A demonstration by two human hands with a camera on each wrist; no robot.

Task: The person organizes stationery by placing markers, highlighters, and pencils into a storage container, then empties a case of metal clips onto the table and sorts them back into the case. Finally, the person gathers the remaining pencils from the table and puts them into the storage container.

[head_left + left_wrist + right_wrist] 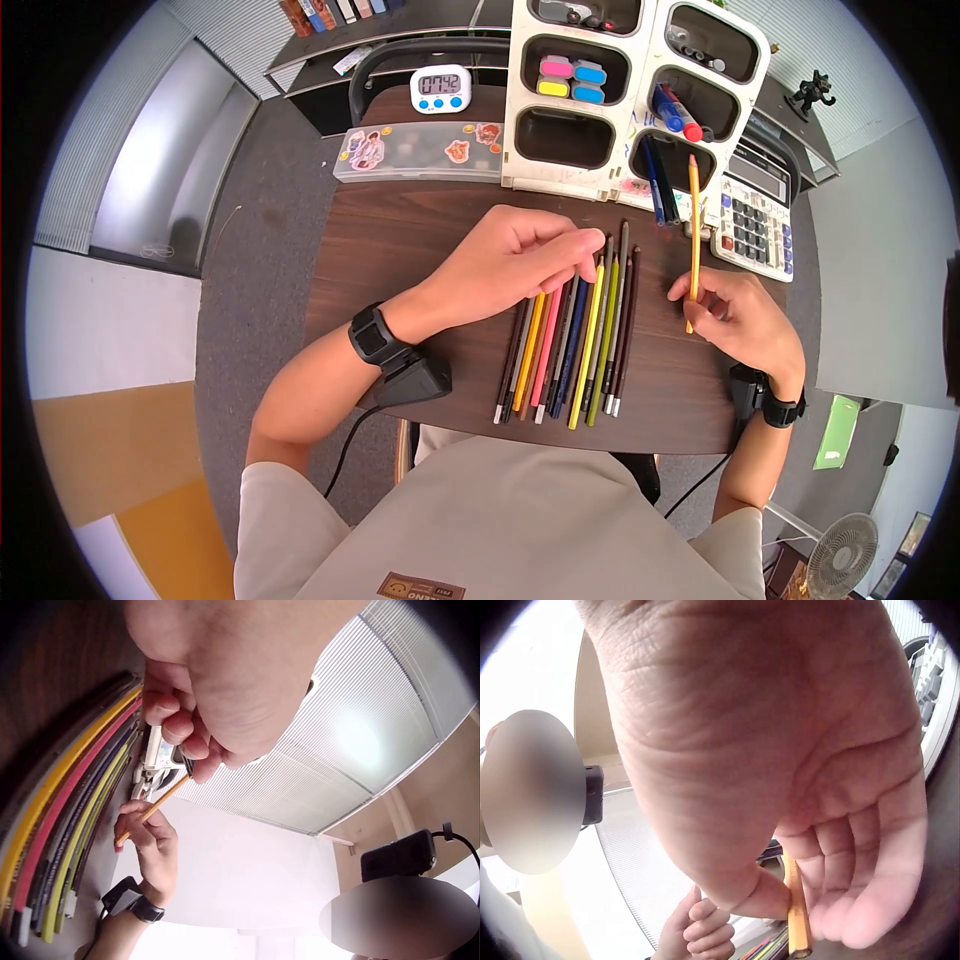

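My right hand (745, 315) pinches a yellow-orange colored pencil (695, 235) near its lower end, between thumb and fingers. The pencil stands nearly upright in the head view, its orange-pink tip overlapping the desk organizer. Over the upper part of a row of colored pencils (545, 365) is my left hand (515, 260), with its fingers loosely curled and nothing visible in them. The row lies side by side on the desk, in yellow, pink, blue, green and dark colors. Some of the pencils' upper ends are hidden beneath the left hand.
A white organizer (620, 185) at the back of the desk (400, 235) holds pens (656, 180) and small colored blocks (572, 80). Left of it are a sticker-covered case (420, 150) and a white timer (440, 90). A calculator (755, 220) sits at the right.
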